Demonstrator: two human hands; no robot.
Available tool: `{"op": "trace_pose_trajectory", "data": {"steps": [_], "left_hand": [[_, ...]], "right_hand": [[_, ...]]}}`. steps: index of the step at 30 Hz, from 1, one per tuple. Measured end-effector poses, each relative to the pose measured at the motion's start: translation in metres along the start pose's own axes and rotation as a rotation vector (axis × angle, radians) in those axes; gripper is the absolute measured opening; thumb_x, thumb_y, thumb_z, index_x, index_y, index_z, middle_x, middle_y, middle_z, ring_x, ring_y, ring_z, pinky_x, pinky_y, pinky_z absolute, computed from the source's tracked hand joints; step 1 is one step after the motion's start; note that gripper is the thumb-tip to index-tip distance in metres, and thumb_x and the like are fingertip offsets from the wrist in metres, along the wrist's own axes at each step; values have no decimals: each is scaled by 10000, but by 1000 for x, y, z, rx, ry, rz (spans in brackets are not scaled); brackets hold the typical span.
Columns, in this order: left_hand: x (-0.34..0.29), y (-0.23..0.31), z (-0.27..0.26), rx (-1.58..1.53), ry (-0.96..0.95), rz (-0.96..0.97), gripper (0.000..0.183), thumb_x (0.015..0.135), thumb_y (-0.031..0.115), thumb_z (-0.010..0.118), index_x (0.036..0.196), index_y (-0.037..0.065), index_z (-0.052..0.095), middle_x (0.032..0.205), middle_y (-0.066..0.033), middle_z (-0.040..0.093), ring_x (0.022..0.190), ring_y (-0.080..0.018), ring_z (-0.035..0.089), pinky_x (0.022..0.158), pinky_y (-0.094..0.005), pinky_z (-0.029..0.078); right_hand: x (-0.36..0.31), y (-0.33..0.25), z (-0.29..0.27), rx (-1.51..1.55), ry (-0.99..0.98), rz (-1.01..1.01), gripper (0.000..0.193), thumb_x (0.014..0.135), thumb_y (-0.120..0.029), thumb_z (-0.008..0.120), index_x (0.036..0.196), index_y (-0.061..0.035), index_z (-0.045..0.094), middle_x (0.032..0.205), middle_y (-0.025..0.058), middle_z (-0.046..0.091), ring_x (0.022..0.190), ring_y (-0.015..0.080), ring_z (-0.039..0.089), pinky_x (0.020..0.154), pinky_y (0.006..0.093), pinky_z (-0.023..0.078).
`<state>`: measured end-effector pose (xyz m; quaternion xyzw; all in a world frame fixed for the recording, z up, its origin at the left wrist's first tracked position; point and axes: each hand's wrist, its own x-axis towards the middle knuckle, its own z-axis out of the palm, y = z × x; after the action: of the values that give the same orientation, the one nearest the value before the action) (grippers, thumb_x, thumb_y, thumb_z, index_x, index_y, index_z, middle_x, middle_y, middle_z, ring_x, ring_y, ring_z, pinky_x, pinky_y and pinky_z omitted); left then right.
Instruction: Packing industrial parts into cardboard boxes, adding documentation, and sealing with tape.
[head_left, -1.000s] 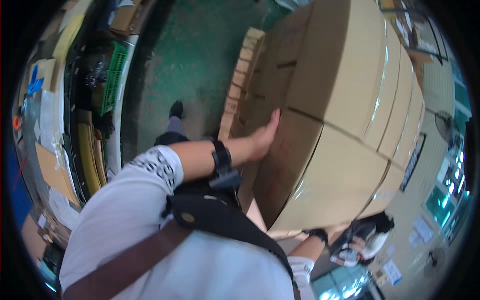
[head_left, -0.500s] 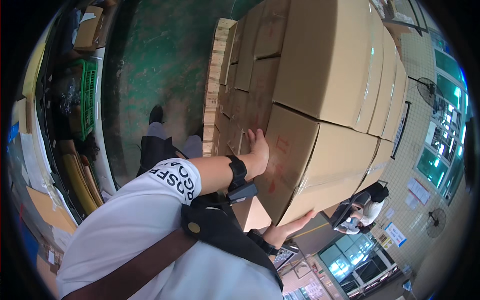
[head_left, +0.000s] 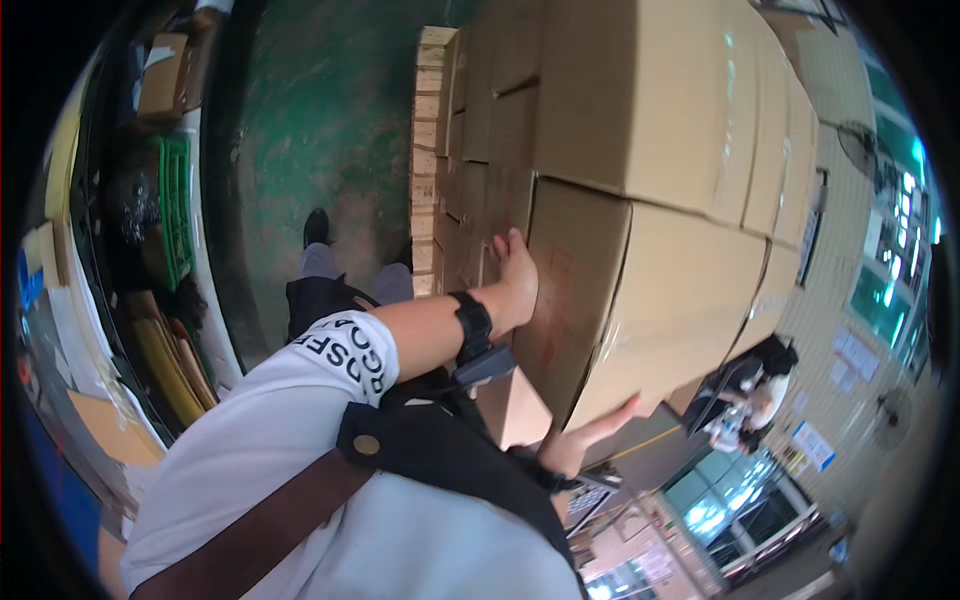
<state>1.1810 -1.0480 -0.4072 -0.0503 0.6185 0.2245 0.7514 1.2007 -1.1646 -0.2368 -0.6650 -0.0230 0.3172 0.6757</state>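
Observation:
A brown cardboard box (head_left: 665, 305), its top seam taped with clear tape and its side printed in red, sits at the near end of a stack. My left hand (head_left: 518, 290) presses its palm against the printed side, fingers straight and spread apart. A strap with a small dark device circles that wrist. At the near end of the same box, my right hand (head_left: 592, 436) lies along the lower edge with fingers stretched out. Part of its palm is hidden. Against the far end of this box stands another taped box (head_left: 650, 90).
The stack rests on a wooden pallet (head_left: 428, 100) above a green floor (head_left: 320, 110). Along the left runs a shelf with a green plastic basket (head_left: 176, 215) and folded cardboard (head_left: 165, 365). Another person (head_left: 765, 395) works beyond the stack. Fans and windows line the wall.
The view has shifted a little, so the stack sits higher in the picture. Both hands stay against the same box; I cannot tell whether it has slid.

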Motion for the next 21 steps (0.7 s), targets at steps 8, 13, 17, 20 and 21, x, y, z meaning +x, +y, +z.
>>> {"op": "trace_pose_trajectory", "data": {"steps": [8,13,17,20,21], "left_hand": [[-56,156,-138,1012,-735,321,636,976,491,450,1420,39,399,1480,-86,379,1356,-218,342,1108,-369,281],[-216,323,-256,1331,-1286,468,834,727,302,787,1425,56,400,1480,-113,374,1370,-236,335,1110,-386,266],[-320,354,-385,1293,-1205,701,833,673,287,827,1408,198,445,1488,-240,314,1397,-422,244,1121,-505,208],[-318,364,-411,876,-1381,1178,505,727,234,777,1203,139,640,1335,-282,489,1293,-406,435,1056,-499,360],[-325,380,-388,902,-1531,1298,362,754,207,732,1074,74,627,1166,-235,547,1056,-403,515,941,-545,383]], "right_hand": [[-34,-57,38,-883,285,-812,658,979,-342,503,1472,-6,226,1552,215,151,1408,313,247,1138,440,207],[-20,-27,79,-1781,126,-624,767,912,-442,558,1476,-30,241,1527,248,208,1427,368,194,1144,499,176],[-10,-17,81,-1657,220,-710,759,899,-492,536,1457,-39,294,1517,227,252,1409,359,241,1135,505,194],[-28,-8,100,-1589,234,-741,693,892,-397,592,1429,-38,344,1512,229,260,1398,362,262,1135,504,197],[-36,2,118,-1455,200,-865,627,880,-329,617,1390,-40,396,1504,220,283,1391,360,280,1127,513,215]]}}
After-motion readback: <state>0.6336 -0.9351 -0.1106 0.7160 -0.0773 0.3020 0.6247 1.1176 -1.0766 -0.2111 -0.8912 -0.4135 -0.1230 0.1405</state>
